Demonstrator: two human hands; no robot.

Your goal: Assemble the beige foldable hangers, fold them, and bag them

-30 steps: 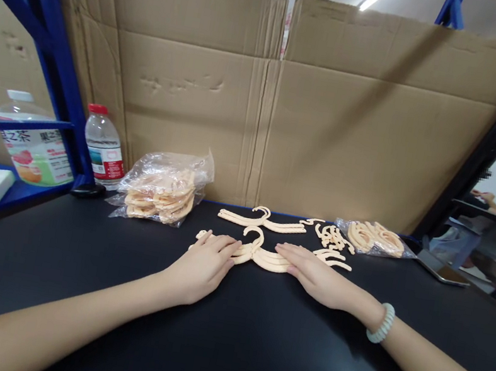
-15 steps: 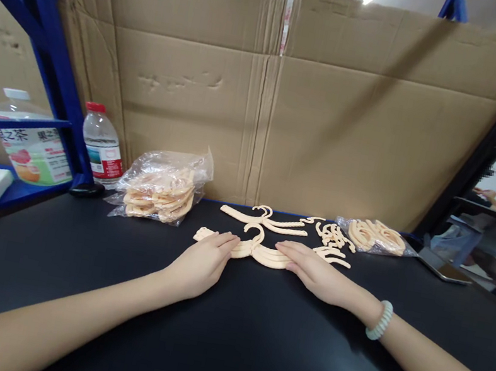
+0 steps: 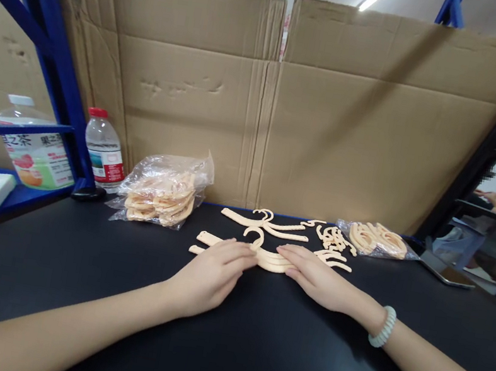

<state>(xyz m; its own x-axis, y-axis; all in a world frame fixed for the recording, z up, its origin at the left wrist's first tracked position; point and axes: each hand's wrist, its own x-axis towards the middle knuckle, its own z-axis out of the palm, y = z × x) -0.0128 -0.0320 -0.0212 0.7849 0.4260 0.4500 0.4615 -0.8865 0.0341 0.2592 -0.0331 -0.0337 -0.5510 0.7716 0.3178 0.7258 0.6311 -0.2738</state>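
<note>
A small stack of cream plastic hangers lies on the black table top, hooks pointing away from me. My left hand rests flat on the stack's left arm, fingers together. My right hand, with a pale bead bracelet on the wrist, lies flat on the right arm. Neither hand grips anything. A second cream hanger lies just behind the stack, and loose cream hook pieces sit to the right.
A clear bag of cream parts lies at back left, a smaller bag at back right. Cardboard sheets wall the back. Two bottles stand by the blue rack post. A phone lies far right.
My left hand has slid right along the hanger stack toward its hook, and the stack's left ends now poke out beside my hand. My right hand has hardly moved.
</note>
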